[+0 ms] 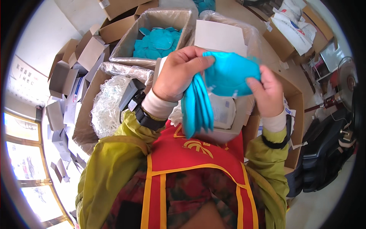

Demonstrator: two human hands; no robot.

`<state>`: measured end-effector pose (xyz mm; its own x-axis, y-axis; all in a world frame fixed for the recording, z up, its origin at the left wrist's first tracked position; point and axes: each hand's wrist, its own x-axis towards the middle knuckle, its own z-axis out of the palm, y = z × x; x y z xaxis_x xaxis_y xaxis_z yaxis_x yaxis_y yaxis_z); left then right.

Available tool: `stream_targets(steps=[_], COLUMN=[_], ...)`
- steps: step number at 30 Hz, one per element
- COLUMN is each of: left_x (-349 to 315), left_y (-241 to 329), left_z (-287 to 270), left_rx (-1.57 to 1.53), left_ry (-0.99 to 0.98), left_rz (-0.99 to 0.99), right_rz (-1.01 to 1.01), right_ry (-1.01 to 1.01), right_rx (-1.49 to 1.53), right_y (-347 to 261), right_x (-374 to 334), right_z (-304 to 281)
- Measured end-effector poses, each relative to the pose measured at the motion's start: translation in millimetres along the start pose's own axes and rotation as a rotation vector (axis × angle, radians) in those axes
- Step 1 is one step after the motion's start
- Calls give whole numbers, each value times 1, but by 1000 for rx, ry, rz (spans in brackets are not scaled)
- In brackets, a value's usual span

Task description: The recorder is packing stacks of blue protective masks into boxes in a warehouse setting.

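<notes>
My left hand (pixel 181 73) is closed, its thumb pinching one end of a flat teal face mask (pixel 228 74). Several more folded teal masks (pixel 198 108) hang down from the same hand. At the mask's other end, my right hand (pixel 268 91) grips the edge between thumb and fingers, so the mask is stretched between both hands. Below them stands a pale carton (pixel 240 118) with a white packet (pixel 223 110) inside, partly hidden by the hanging masks.
A plastic-lined box of teal masks (pixel 126 57) stands at the far left. Nearer, another lined box holds white stringy loops (pixel 110 105). Open cartons (pixel 61 84) pile along the left wall. A brown box (pixel 297 126) is at my right, and a fan (pixel 346 78) stands beyond.
</notes>
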<state>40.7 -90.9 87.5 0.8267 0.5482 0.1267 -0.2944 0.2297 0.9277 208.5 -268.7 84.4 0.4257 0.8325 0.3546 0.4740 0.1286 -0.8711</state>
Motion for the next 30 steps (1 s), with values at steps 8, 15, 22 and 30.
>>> stream_targets(steps=[8, 15, 22, 30], left_x=[1, 0, -86, -116], left_y=[-14, -25, -12, -30], left_z=[-15, -20, -12, -24], left_rx=[-147, -290, -46, 347], left_ry=[267, 339, -2, -294], left_rz=[-8, -23, -249, -271], right_rz=[-209, -376, 58, 148], right_ry=[-86, -175, -317, -416], right_rx=[-293, -503, 5, -112], right_y=[-40, -61, -44, -20], right_x=[-21, -19, -56, -94], right_z=[71, 83, 43, 70])
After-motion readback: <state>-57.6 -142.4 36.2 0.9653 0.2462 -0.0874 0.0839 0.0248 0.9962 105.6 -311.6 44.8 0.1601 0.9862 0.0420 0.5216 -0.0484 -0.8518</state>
